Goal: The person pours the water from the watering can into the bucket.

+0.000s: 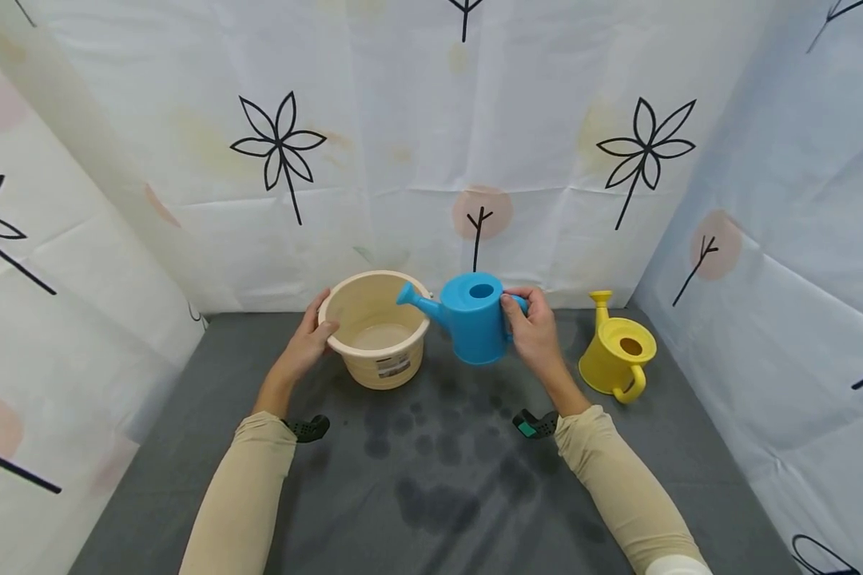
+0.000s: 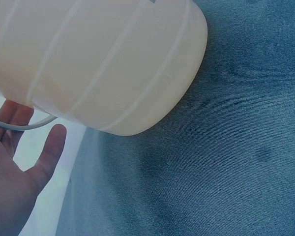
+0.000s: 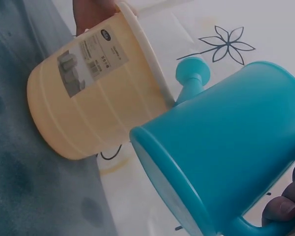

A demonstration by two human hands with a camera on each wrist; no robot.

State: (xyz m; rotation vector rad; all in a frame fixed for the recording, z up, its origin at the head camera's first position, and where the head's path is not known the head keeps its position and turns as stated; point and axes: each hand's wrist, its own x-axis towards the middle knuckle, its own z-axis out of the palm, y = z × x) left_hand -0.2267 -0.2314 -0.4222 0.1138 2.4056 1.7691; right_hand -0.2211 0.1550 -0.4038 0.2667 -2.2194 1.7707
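Note:
A cream plastic bucket (image 1: 383,369) stands on the dark table, with a printed label (image 3: 91,59) on its side. My left hand (image 1: 309,339) grips its left rim, thumb over the edge and fingers along the outside. From the left wrist, the bucket's ribbed wall (image 2: 103,59) fills the upper left, beside my hand (image 2: 19,172). My right hand (image 1: 535,331) holds a blue watering can (image 1: 475,323) by its handle, above the table. Its spout (image 1: 424,303) points left and overlaps the bucket's right rim in the head view. Fingers (image 3: 280,209) curl round the can's handle in the right wrist view.
To the right of my right hand, a yellow watering can (image 1: 604,363) stands on the dark grey tabletop (image 1: 431,511). Dark wet-looking spots mark the cloth in front of the bucket. White printed curtains (image 1: 403,144) rise behind and at both sides.

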